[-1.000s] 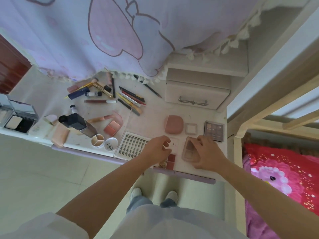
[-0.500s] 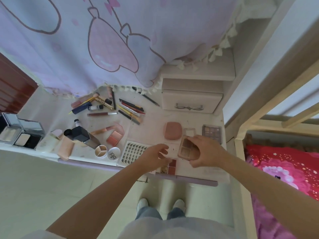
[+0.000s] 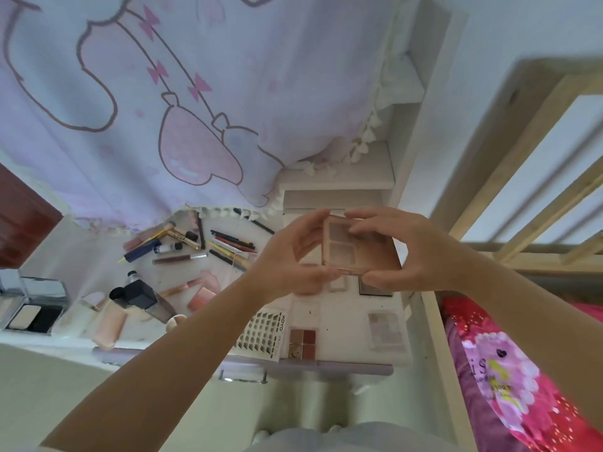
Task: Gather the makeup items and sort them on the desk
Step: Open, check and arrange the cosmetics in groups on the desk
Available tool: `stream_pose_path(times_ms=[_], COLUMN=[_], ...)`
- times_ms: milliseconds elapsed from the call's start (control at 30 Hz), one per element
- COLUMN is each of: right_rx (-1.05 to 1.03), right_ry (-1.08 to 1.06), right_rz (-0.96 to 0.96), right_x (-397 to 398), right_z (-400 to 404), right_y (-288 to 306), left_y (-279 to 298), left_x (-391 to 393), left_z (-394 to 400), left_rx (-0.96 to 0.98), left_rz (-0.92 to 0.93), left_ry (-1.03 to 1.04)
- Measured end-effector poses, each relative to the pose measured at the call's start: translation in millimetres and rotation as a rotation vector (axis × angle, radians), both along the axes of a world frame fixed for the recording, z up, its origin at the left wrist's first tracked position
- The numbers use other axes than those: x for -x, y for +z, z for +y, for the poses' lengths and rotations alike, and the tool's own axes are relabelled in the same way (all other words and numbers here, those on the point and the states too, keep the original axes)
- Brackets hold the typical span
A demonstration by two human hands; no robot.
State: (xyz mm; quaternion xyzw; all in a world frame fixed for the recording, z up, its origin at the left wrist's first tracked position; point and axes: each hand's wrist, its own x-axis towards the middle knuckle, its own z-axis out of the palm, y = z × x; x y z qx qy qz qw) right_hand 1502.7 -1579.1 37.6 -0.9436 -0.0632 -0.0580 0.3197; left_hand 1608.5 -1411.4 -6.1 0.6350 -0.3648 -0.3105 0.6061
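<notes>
**Palette held over a crowded table edge**

A white table [image 3: 342, 321] is seen below a cartoon-print curtain [image 3: 163, 109], with a bed in pink bedding [image 3: 509, 370] at the lower right of the frame. A clear eyeshadow palette [image 3: 355, 252] is held in mid-frame, above the table, gripped on its left edge by the fingers of the left hand [image 3: 293, 256] and on its right edge by the curled fingers of the right hand [image 3: 414, 252].

The grip is taken at the edges only, so a slip could be caused by any twist, and the palette would likely be dropped onto the dark quad palette [image 3: 302, 343] or the lash tray [image 3: 261, 332] at the front edge below. Either could be knocked to the floor. The pencils [image 3: 228, 244] at centre left lie loosely piled and could be rolled if brushed.
</notes>
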Motion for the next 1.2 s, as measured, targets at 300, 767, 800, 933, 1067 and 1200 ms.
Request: stream_pose_path(times_ms=[300,767,800,933,1067,1200], right_rx=[-0.253,-1.106,-1.109,-1.210,-1.026,-0.914], right_ry=[-0.002,-0.571,-0.609,-0.723,-0.737,-0.732], right_rz=[-0.086,0.533,0.533,0.459,0.488,0.526], right_x=[-6,-41,-41,-34,-26,-25], right_z=[-6,-34,-31,-21,-9,2], right_y=[22,-69,-82,-126,-161,-185], left_y=[28,-47,-57,-93,-123,-147], left_x=[2,13,18,32,50,64], left_z=[1,10,10,14,19,16], left_rx=[0.018,-0.167,-0.182,-0.279,-0.468,-0.750], left_rz=[-0.018,0.528,0.557,0.638,0.497,0.161], left_ry=[0.013,0.087,0.113,0.240,0.284,0.249])
